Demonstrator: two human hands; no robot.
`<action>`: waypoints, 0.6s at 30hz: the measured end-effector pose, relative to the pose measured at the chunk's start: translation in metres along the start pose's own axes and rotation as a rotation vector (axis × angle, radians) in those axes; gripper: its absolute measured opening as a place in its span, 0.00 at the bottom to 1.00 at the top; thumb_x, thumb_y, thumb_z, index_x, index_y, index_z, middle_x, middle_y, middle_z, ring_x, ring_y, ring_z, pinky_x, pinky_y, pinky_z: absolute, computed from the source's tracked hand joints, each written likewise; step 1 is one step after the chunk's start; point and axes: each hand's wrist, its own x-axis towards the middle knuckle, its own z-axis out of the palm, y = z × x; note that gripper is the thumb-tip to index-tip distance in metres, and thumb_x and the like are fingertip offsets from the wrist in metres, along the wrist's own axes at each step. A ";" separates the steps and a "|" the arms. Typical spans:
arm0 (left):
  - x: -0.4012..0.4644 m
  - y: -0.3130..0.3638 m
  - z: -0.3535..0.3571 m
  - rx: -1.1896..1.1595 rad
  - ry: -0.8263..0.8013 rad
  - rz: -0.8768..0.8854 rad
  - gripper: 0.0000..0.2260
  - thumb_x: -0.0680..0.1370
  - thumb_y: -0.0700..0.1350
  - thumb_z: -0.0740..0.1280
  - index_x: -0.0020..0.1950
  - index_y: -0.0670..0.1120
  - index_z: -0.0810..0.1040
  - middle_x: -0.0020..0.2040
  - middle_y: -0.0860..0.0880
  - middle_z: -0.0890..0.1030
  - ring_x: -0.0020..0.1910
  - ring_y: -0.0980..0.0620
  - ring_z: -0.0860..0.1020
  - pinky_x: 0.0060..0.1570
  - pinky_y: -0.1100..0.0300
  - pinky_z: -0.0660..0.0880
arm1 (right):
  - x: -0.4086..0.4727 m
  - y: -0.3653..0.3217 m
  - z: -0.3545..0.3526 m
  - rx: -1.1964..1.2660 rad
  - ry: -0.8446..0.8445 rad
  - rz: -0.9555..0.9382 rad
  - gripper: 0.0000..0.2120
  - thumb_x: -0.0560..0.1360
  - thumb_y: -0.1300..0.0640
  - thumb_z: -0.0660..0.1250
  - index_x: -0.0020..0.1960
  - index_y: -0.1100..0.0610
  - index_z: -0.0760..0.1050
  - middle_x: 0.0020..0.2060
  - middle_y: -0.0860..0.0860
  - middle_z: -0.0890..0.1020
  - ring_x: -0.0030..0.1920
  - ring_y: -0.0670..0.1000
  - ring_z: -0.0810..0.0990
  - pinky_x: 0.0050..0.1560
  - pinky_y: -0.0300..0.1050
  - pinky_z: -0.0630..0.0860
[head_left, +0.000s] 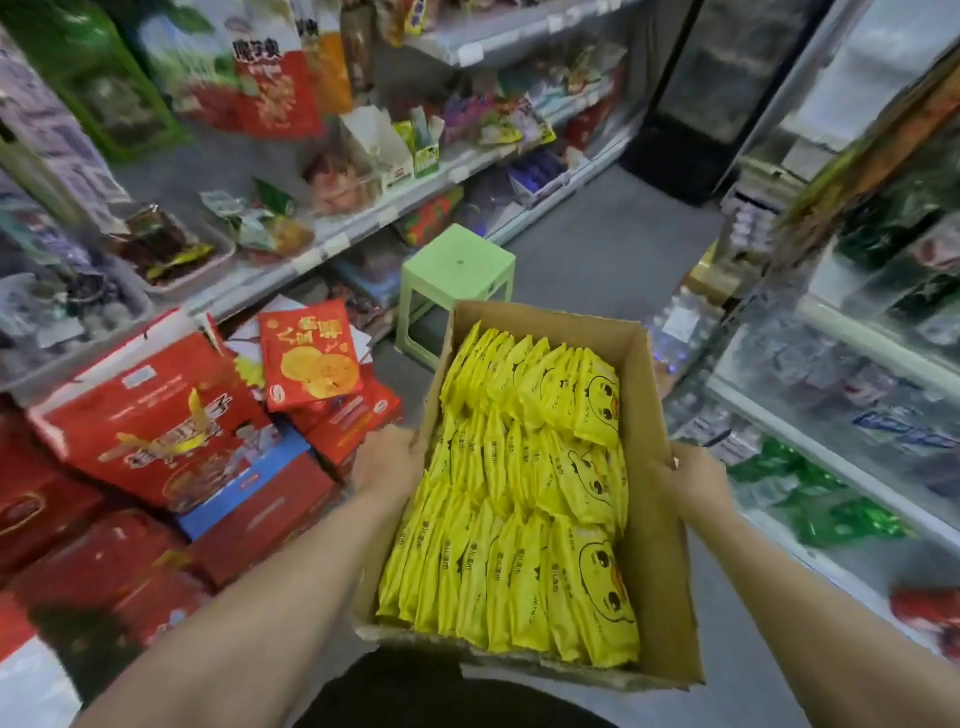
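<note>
We're riding on the person's head: one wide-angle camera tipped forward and down, so both forearms run up from the bottom corners to the left hand (387, 462) and right hand (693, 480) on the cardboard box (660, 519), close under the lens. Further out it faces along the aisle floor (597, 249) past the green stool (457, 260). The snack shelves (332, 244) bow in at the left edge and the right-hand shelving (831, 410) at the other.
</note>
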 end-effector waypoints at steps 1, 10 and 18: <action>0.032 0.004 -0.001 0.002 -0.007 0.015 0.11 0.75 0.48 0.64 0.37 0.42 0.79 0.36 0.41 0.82 0.41 0.39 0.80 0.38 0.52 0.73 | 0.024 -0.015 0.001 0.014 0.008 0.005 0.08 0.74 0.60 0.64 0.36 0.57 0.74 0.30 0.56 0.77 0.34 0.59 0.77 0.32 0.47 0.70; 0.257 0.057 -0.033 0.005 0.038 0.050 0.08 0.74 0.48 0.66 0.43 0.46 0.82 0.39 0.39 0.82 0.42 0.38 0.80 0.38 0.49 0.76 | 0.211 -0.128 -0.001 0.075 0.036 0.086 0.05 0.72 0.58 0.65 0.41 0.59 0.74 0.33 0.58 0.79 0.37 0.61 0.78 0.35 0.46 0.72; 0.411 0.091 -0.023 0.002 0.044 -0.026 0.15 0.71 0.51 0.62 0.38 0.42 0.81 0.35 0.38 0.81 0.38 0.38 0.80 0.36 0.50 0.75 | 0.382 -0.200 0.010 0.107 -0.044 0.028 0.06 0.72 0.61 0.64 0.37 0.59 0.74 0.31 0.56 0.79 0.36 0.59 0.77 0.34 0.48 0.72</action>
